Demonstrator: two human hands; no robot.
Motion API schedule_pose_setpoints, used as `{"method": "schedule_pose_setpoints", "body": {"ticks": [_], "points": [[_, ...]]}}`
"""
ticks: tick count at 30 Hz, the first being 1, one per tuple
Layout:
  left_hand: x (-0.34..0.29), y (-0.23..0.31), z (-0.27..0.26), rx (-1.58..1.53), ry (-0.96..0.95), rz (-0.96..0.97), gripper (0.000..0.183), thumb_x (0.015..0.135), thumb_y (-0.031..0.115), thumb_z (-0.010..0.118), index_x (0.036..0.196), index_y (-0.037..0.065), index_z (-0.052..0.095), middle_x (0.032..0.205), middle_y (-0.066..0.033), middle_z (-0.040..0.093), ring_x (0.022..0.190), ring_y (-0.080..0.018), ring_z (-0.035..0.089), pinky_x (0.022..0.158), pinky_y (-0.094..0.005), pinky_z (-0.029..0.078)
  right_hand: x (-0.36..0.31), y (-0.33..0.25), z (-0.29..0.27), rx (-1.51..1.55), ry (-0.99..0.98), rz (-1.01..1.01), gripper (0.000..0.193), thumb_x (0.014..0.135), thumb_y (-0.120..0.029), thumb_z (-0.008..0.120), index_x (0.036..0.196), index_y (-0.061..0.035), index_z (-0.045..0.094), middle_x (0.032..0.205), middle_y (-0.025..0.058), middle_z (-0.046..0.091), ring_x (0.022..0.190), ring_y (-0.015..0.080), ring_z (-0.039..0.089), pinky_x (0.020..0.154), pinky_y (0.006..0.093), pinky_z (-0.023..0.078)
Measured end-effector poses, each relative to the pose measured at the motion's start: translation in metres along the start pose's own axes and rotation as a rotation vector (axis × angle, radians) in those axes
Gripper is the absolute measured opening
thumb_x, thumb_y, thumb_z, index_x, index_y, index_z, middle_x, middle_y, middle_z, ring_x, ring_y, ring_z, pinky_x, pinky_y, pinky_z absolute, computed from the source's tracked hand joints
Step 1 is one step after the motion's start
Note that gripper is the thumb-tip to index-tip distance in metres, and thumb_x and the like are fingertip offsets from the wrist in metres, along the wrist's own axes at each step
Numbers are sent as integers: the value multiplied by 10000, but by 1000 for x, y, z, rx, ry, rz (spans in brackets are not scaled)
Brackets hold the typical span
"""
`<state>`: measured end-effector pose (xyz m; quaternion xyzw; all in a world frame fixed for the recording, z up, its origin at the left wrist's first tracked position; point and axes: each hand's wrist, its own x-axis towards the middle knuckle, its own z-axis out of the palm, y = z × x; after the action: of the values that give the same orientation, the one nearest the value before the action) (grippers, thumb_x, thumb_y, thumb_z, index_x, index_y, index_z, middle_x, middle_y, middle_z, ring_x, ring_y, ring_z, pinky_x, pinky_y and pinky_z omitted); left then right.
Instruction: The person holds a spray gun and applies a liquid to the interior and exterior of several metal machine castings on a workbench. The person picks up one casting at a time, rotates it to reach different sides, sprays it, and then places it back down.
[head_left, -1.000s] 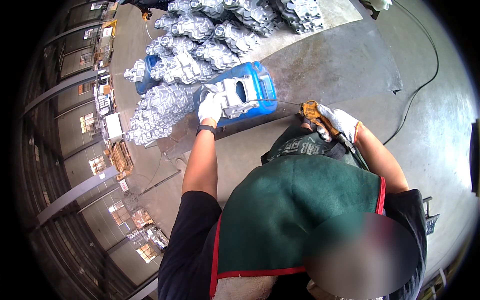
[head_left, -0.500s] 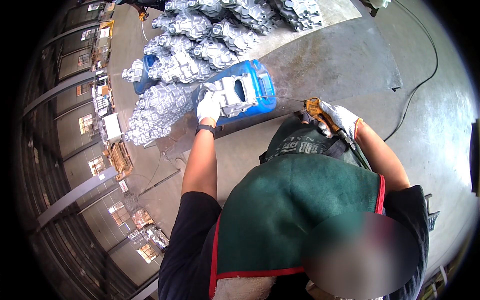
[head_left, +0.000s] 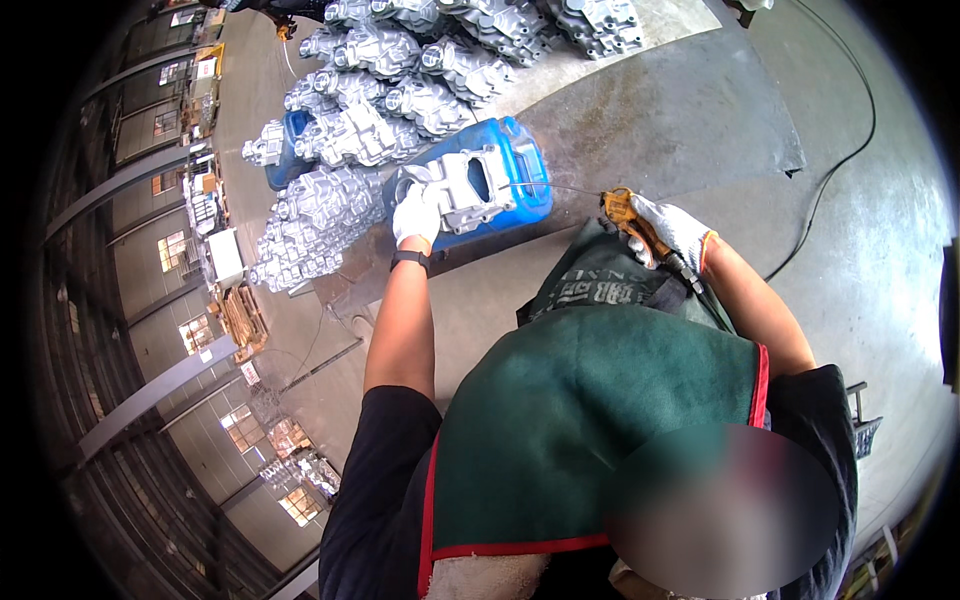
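Observation:
A silver cast-metal housing (head_left: 462,190) with a large oval opening lies on a blue plastic jerrycan (head_left: 530,170). My gloved left hand (head_left: 416,214) grips the near left end of that housing. In my gloved right hand (head_left: 675,232) is a yellow air tool (head_left: 632,215), with the fingers wrapped round its body. A long thin rod (head_left: 560,187) runs leftward from the tool, its tip by the right edge of the housing. Whether the tip touches the metal I cannot tell. A dark hose (head_left: 718,310) leads from the tool's rear down beside my green apron.
Many similar castings (head_left: 360,130) stand stacked in rows at the far left, close to the jerrycan. A grey metal sheet (head_left: 680,120) lies under and to the right of it. A black cable (head_left: 868,110) curves over the floor at right.
My right hand and the air tool have shifted slightly left and up, and the rod's tip sits a little nearer the housing's opening. My left hand keeps its hold.

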<state>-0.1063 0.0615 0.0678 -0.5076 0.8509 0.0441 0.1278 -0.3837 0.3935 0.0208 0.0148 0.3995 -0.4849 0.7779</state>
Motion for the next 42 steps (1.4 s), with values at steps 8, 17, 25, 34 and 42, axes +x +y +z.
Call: {"method": "schedule_pose_setpoints", "body": {"ticks": [8,17,25,34,42], "points": [[-1,-1,1,29,12,38,434,897,430,429,1093,68,566,1001,-223,629,962,-405,582,837,-472,437,-1,-14,13,-216,158,-33,524,937,-514,399,803,-35,564,601,58,542,473,153,521,442,280,433],[6,-19,15,76,33,97,436,898,428,428,1100,67,565,997,-225,630,949,-404,587,830,-473,442,36,-20,26,-545,135,-255,599,922,-525,386,640,-12,513,550,72,493,433,177,475,439,310,387],[-6,10,-5,13,15,-30,427,899,424,427,1089,68,564,997,-226,628,953,-407,584,827,-479,441,8,-34,37,-484,141,-228,573,927,-517,389,671,-22,521,563,63,507,441,156,484,448,289,399],[-8,15,-6,-25,23,-30,414,906,410,404,1079,75,574,1031,-219,618,969,-406,573,827,-470,440,-2,-27,36,-529,132,-224,564,938,-501,389,723,1,532,568,80,528,466,162,511,464,297,417],[1,20,-17,-146,-55,-114,582,842,573,434,1107,95,633,1141,-182,602,1090,-351,542,921,-387,413,-40,-48,30,-113,5,-122,524,907,-487,500,921,28,601,705,99,620,591,203,617,554,314,516]]}}
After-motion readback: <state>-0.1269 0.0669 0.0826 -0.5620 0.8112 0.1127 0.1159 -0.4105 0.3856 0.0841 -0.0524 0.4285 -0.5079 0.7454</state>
